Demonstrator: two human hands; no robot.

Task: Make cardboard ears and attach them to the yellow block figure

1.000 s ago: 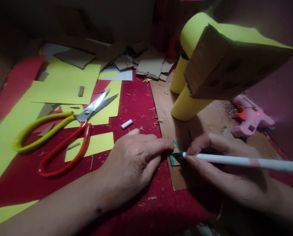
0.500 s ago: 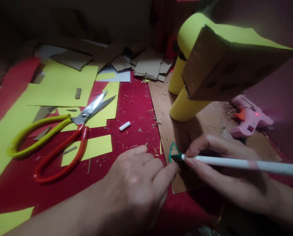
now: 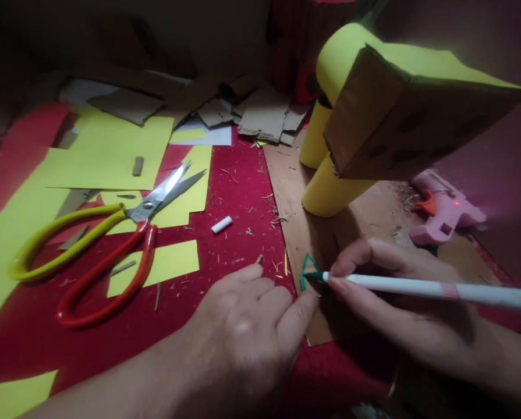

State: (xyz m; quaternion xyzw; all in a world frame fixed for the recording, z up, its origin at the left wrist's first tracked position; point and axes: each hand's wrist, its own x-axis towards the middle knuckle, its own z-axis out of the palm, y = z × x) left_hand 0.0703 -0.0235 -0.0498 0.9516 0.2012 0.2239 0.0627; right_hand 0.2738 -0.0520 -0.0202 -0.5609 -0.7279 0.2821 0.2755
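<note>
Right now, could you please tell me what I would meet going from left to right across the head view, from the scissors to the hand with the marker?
Scissors → left hand → green outline → right hand, its fingers around a white marker. Overlapping things are left out.

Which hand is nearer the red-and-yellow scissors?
Left. The left hand is just to the right of the scissors; the right hand, holding the marker, is farther right.
</note>
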